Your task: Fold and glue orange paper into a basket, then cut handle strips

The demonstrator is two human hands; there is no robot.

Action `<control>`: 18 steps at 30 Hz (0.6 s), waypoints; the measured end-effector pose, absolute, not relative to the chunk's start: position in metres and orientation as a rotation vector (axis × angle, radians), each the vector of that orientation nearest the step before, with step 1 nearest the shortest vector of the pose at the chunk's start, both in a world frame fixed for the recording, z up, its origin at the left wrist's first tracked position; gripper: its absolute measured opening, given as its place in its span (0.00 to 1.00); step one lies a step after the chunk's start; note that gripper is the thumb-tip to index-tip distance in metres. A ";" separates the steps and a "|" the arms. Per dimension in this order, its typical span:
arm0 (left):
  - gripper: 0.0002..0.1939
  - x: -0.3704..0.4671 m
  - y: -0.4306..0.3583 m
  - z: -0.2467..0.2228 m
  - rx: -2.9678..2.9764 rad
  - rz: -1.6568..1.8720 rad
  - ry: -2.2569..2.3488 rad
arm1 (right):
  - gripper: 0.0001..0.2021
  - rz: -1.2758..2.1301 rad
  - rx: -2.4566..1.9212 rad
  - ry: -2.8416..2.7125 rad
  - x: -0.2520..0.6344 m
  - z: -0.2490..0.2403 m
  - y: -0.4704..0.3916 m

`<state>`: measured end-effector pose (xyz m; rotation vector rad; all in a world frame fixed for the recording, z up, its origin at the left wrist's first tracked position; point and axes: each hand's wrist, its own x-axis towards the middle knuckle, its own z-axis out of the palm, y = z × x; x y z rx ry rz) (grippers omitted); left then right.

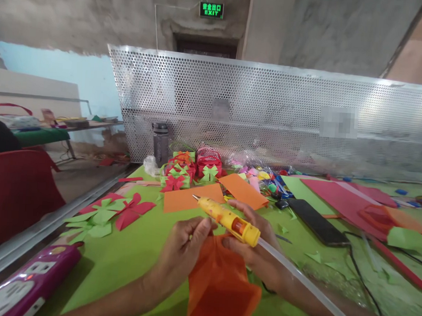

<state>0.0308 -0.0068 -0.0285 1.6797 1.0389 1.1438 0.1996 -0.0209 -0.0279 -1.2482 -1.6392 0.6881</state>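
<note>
My right hand [260, 232] is closed around a yellow glue gun [225, 217], its metal tip pointing up and left. A long translucent glue stick [307, 283] runs out of its back end toward the lower right. With the fingers of my left hand [184, 247] I pinch the gathered top of an orange sheet [221, 282], which looks thin and hangs down in folds between my arms. The fingers of my right hand also lie at the sheet's top edge; whether they grip it, I cannot tell. Flat orange paper [190, 198] lies just behind the glue tip.
Red and green paper flowers [102, 215] lie to the left, near a purple power strip [35, 276]. Small decorated boxes [177, 172] and a bottle [160, 145] stand at the back. A black phone [316, 221], a cable and pink sheets [344, 204] are on the right.
</note>
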 end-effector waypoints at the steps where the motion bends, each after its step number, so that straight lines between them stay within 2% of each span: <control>1: 0.15 0.028 -0.004 -0.027 1.639 1.171 1.028 | 0.29 0.689 -1.247 -1.631 0.200 -0.028 -0.021; 5: 0.11 0.017 0.008 -0.024 1.535 1.272 1.097 | 0.30 0.699 -1.231 -1.576 0.203 -0.032 -0.019; 9: 0.19 0.012 0.015 -0.021 1.511 1.255 1.147 | 0.29 0.691 -1.239 -1.570 0.203 -0.033 -0.018; 12: 0.22 0.012 0.016 -0.020 1.531 1.204 1.143 | 0.29 0.708 -1.229 -1.571 0.202 -0.034 -0.017; 16: 0.13 0.013 0.011 -0.022 1.535 1.134 1.074 | 0.29 0.714 -1.229 -1.581 0.202 -0.036 -0.016; 18: 0.15 0.013 0.007 -0.023 1.511 1.072 1.038 | 0.29 0.675 -1.213 -1.564 0.202 -0.038 -0.015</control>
